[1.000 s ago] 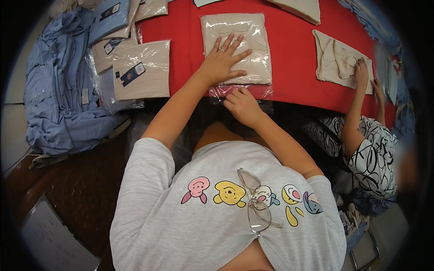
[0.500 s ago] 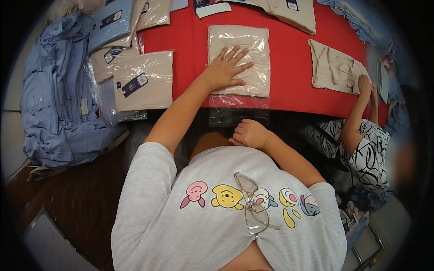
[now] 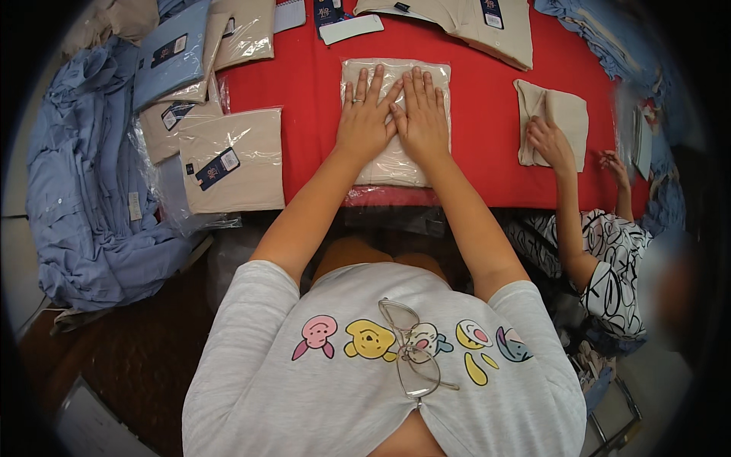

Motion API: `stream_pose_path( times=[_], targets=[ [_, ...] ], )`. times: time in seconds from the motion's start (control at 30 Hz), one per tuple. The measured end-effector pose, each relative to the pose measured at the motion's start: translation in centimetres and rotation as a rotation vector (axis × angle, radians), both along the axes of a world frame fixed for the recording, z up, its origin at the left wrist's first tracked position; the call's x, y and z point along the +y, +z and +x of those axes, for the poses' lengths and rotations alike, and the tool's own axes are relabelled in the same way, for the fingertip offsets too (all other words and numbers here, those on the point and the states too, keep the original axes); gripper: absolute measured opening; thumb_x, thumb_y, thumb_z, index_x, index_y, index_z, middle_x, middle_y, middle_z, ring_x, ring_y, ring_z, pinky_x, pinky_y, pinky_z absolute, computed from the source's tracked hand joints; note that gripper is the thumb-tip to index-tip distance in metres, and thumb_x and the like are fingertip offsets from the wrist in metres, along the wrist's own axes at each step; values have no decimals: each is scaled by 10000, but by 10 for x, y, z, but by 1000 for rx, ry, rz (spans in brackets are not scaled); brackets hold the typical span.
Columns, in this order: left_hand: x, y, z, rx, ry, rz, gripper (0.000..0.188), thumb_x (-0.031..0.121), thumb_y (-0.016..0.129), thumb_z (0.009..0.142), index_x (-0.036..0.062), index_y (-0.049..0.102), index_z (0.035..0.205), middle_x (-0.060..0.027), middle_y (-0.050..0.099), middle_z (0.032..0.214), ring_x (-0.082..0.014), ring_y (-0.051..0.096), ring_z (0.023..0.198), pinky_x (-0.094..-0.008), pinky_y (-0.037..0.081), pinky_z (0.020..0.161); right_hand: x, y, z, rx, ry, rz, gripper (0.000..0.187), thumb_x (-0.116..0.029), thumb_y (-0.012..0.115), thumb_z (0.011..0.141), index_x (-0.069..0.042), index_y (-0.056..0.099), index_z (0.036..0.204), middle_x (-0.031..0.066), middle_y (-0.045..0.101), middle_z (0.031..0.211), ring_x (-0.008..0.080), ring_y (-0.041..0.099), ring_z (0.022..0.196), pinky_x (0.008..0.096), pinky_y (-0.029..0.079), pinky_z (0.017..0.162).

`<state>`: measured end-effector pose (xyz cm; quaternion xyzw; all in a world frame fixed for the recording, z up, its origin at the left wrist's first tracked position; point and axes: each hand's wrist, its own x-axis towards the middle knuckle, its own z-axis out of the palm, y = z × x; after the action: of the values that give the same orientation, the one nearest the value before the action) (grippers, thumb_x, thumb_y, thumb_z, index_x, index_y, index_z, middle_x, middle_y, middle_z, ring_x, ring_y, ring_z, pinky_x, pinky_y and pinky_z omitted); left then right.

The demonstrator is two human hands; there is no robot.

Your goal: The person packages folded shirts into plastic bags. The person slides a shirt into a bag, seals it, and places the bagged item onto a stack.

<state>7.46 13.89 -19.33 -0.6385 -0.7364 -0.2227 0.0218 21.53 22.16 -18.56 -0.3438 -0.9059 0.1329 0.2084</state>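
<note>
A folded beige garment in a clear plastic bag (image 3: 392,169) lies in front of me at the table's near edge. Flat on its upper part rests my left hand (image 3: 367,122), a ring on one finger. My right hand (image 3: 422,118) is pressed flat beside it, the two thumbs nearly meeting. Both hands have their fingers stretched out and hold nothing. The bag's loose plastic end (image 3: 392,196) hangs over the edge toward me.
Bagged beige garments with dark tags (image 3: 255,152) and a blue one (image 3: 164,65) are stacked at left, by a heap of blue cloth (image 3: 87,175). Beige garments (image 3: 502,30) lie at the back of the red table (image 3: 480,179). At right, a co-worker's hand (image 3: 550,145) touches a beige garment (image 3: 569,122).
My right hand has come up from the lap onto the bagged garment beside my left. The co-worker's beige garment has been folded smaller and one of their hands has moved left.
</note>
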Motion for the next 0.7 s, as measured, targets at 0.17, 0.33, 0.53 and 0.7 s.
stream_pose_path(
  times=[0.17,0.33,0.53,0.7],
  targets=[
    [2,3,1,36,2,-32,656,431,535,1076,277,407,1700,-177,230,1804,-459,243,1639,-652,212,1303,3,-5,4,15,20,31,686,-437,462,1128,-33,375,1675,204,311,1767,382,261,1647,561,202,1332],
    [-16,4,-12,30,-184,-54,761,419,606,1043,177,348,1716,-175,213,1807,-417,203,1661,-580,191,1337,-10,12,28,78,191,-40,625,-253,519,1091,-97,394,1683,172,353,1756,347,295,1641,547,222,1337],
    [-137,64,-37,-32,-627,-496,869,287,678,944,83,321,1710,-113,229,1814,-340,197,1677,-510,180,1360,-36,19,153,-349,650,-97,758,-25,531,956,-111,371,1693,91,327,1781,247,289,1652,461,239,1363],
    [-180,23,-21,405,-572,-421,724,170,544,1008,115,353,1704,-87,306,1790,-291,285,1656,-474,256,1343,-42,15,186,-397,768,-62,783,10,523,951,-102,341,1704,76,310,1791,238,281,1657,451,240,1362]
  ],
)
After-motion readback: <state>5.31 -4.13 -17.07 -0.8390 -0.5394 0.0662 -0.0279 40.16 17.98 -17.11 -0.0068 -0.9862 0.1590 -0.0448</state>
